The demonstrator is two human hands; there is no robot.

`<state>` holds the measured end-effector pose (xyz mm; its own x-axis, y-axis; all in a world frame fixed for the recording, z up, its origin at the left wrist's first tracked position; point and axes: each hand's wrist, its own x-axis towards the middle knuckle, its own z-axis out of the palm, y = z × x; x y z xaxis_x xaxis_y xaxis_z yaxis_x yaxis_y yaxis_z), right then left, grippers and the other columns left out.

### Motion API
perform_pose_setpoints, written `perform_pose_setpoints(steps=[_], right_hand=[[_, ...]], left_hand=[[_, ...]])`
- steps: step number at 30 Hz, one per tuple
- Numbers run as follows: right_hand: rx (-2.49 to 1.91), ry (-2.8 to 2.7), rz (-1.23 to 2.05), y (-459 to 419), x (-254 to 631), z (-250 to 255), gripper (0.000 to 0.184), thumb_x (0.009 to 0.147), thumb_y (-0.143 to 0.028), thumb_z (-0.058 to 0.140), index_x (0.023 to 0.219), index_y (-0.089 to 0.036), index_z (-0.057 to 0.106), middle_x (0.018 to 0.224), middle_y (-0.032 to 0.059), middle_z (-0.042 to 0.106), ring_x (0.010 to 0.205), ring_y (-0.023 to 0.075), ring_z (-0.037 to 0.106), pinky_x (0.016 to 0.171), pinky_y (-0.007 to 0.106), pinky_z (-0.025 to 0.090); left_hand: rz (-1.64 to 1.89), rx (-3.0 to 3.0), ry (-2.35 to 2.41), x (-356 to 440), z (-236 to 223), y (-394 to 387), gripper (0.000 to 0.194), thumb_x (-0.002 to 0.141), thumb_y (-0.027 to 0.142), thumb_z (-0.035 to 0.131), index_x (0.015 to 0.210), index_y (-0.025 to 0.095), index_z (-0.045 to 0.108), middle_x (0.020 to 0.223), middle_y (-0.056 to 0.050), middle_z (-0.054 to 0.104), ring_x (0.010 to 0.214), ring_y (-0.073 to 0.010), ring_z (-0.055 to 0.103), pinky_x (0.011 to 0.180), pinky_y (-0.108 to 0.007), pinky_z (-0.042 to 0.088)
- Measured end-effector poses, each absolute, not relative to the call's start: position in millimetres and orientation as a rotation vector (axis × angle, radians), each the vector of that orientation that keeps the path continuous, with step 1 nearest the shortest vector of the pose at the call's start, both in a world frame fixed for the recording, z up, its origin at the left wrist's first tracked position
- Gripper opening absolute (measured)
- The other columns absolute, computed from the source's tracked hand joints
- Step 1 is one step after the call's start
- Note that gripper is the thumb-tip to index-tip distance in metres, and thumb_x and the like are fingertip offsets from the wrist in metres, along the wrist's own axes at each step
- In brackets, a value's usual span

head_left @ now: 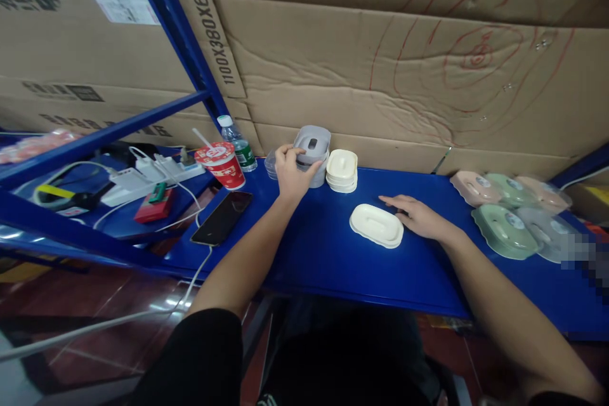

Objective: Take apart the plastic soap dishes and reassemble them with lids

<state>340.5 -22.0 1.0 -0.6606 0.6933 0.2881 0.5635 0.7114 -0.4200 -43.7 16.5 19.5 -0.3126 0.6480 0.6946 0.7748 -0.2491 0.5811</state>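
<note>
My left hand (pixel 291 172) reaches to the back of the blue shelf (pixel 323 260) and its fingers close round the top grey lid (pixel 313 143) of a grey stack. A short stack of cream lids (pixel 341 170) stands just right of it. My right hand (pixel 417 216) lies flat on the shelf with fingers stretched out, touching the right edge of a single cream oval tray (pixel 376 224).
A red paper cup with a straw (pixel 222 165), a water bottle (pixel 238 141), a black phone (pixel 222 217) and a power strip with cables (pixel 157 171) lie at left. Several wrapped pink, green and grey trays (pixel 507 219) lie at right. Cardboard boxes (pixel 380 63) wall off the back.
</note>
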Motion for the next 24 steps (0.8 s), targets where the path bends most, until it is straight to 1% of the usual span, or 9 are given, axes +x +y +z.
perform_pose_setpoints(steps=[2,4,7,9,15,17,19,22,24], right_hand=[[-0.906,-2.519,0.494,-28,335,4,0.064,0.100,-0.016,0.056,0.162,-0.035,0.058,0.132,0.0104,0.074,0.120,0.0270,0.073,0.106,0.057,0.063],[-0.834,-2.547,0.573,-34,328,6,0.062,0.100,-0.015,0.057,0.158,-0.038,0.062,0.132,0.0085,0.073,0.122,0.0253,0.073,0.108,0.054,0.062],[-0.758,-2.598,0.623,-43,317,9,0.050,0.099,-0.015,0.062,0.140,-0.039,0.076,0.133,0.0069,0.073,0.123,0.0252,0.072,0.109,0.053,0.061],[-0.749,-2.630,0.629,-45,313,9,0.043,0.098,-0.016,0.064,0.131,-0.038,0.080,0.134,0.0068,0.072,0.124,0.0258,0.072,0.108,0.054,0.061],[-0.801,-2.614,0.662,-47,313,9,0.024,0.096,-0.033,0.079,0.120,-0.034,0.082,0.135,0.0082,0.066,0.126,0.0277,0.070,0.109,0.054,0.061],[-0.802,-2.589,0.657,-47,313,8,0.018,0.095,-0.037,0.081,0.112,-0.031,0.082,0.137,0.0092,0.064,0.128,0.0284,0.069,0.110,0.053,0.060],[-0.777,-2.572,0.684,-46,312,6,0.015,0.099,-0.041,0.078,0.107,-0.029,0.081,0.134,0.0096,0.066,0.128,0.0280,0.069,0.110,0.052,0.059],[-0.739,-2.573,0.736,-42,312,2,0.022,0.104,-0.047,0.070,0.108,-0.027,0.079,0.122,0.0082,0.074,0.119,0.0262,0.072,0.106,0.050,0.059],[-0.753,-2.569,0.710,-40,314,1,0.026,0.106,-0.050,0.067,0.108,-0.027,0.078,0.116,0.0076,0.077,0.113,0.0264,0.074,0.102,0.050,0.060]], left_hand=[[-1.561,-1.783,-1.927,-42,17,18,0.046,0.080,0.033,0.093,0.115,0.024,0.065,0.139,-0.016,0.058,0.144,-0.0366,0.056,0.121,-0.056,0.044],[-1.511,-1.779,-1.967,-41,15,19,0.045,0.081,0.035,0.092,0.116,0.024,0.066,0.143,-0.018,0.058,0.147,-0.0384,0.054,0.124,-0.059,0.039],[-1.457,-1.809,-1.956,-42,14,19,0.047,0.083,0.039,0.091,0.120,0.023,0.066,0.152,-0.020,0.056,0.151,-0.0408,0.050,0.126,-0.062,0.033],[-1.427,-1.849,-1.929,-43,13,19,0.051,0.084,0.041,0.089,0.125,0.023,0.066,0.158,-0.021,0.054,0.154,-0.0423,0.047,0.126,-0.063,0.031],[-1.393,-1.866,-1.916,-43,11,18,0.057,0.087,0.043,0.084,0.136,0.023,0.062,0.164,-0.023,0.052,0.157,-0.0424,0.045,0.124,-0.064,0.033],[-1.397,-1.866,-1.905,-43,11,18,0.052,0.088,0.044,0.082,0.133,0.024,0.064,0.164,-0.022,0.053,0.157,-0.0419,0.046,0.124,-0.064,0.034],[-1.398,-1.867,-1.900,-42,12,18,0.040,0.090,0.044,0.080,0.123,0.025,0.068,0.162,-0.019,0.056,0.154,-0.0409,0.049,0.123,-0.064,0.034],[-1.392,-1.853,-1.900,-43,14,18,0.025,0.090,0.043,0.080,0.106,0.025,0.071,0.157,-0.016,0.061,0.149,-0.0391,0.055,0.122,-0.064,0.034],[-1.403,-1.839,-1.891,-43,16,17,0.023,0.090,0.042,0.081,0.103,0.025,0.072,0.154,-0.016,0.063,0.147,-0.0385,0.056,0.121,-0.063,0.035]])
